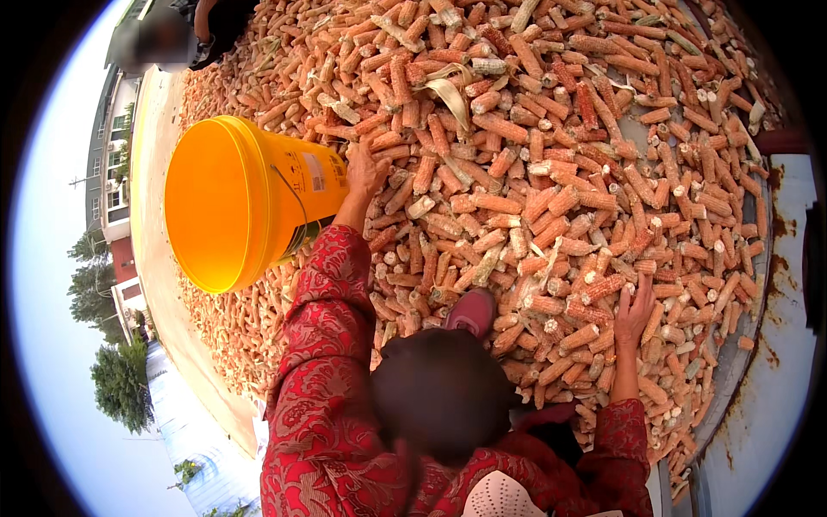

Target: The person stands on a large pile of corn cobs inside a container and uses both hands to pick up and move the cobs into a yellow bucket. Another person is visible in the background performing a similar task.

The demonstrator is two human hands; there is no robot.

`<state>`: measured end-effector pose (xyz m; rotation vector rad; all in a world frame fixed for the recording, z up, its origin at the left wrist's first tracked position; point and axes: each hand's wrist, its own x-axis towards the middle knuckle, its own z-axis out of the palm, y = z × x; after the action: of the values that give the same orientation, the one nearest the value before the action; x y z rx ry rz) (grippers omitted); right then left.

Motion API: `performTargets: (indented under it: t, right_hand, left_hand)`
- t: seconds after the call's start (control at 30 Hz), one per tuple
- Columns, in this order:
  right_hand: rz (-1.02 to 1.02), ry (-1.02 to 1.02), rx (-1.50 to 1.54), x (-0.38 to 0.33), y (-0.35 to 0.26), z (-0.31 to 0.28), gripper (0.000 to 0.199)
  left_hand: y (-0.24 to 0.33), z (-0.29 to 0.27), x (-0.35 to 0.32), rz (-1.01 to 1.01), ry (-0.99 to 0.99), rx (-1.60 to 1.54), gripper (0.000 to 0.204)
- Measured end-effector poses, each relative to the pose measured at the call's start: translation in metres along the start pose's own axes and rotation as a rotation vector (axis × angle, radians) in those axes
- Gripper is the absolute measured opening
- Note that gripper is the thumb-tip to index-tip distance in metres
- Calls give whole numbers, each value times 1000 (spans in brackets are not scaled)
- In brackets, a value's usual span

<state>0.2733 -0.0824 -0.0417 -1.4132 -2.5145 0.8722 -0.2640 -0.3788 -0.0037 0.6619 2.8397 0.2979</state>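
Observation:
My left hand reaches forward over the corn cobs, right beside the base of a yellow bucket. Its thumb and fingers are apart; whether the fingers touch the bucket is hard to make out. The bucket rests on the heap with its wide mouth towards the left of the picture and a thin wire handle along its side. Lower on the right, my right hand lies on the cobs with fingers stretched and spread, holding nothing visible. The cobs look bare and orange, some with bits of dry husk.
A shoe stands among the cobs between my arms. Along the right runs a rusty pale metal edge. Another person is at the far left of the heap. Pale ground and buildings lie beyond the bucket.

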Motion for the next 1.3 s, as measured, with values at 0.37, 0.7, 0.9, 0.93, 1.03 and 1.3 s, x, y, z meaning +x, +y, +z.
performTargets:
  t: [0.37,0.7,0.9,0.93,1.03,1.3]
  right_hand:
    - [-17,115,-46,2,3,14,46]
    - [20,64,-28,2,1,11,50]
    - [4,65,-45,3,4,12,51]
    - [16,72,-37,3,4,11,49]
    - [32,96,-31,3,3,9,46]
    - [15,105,-19,5,2,11,46]
  left_hand:
    - [-12,-5,48,-231,-478,148,65]
    - [33,-9,-51,176,-639,15,47]
    - [34,-15,-8,-108,-50,-733,30]
    - [23,-13,15,-162,58,-704,35]
    - [0,-7,73,-34,54,-76,43]
    - [-34,23,97,-30,-385,359,29]
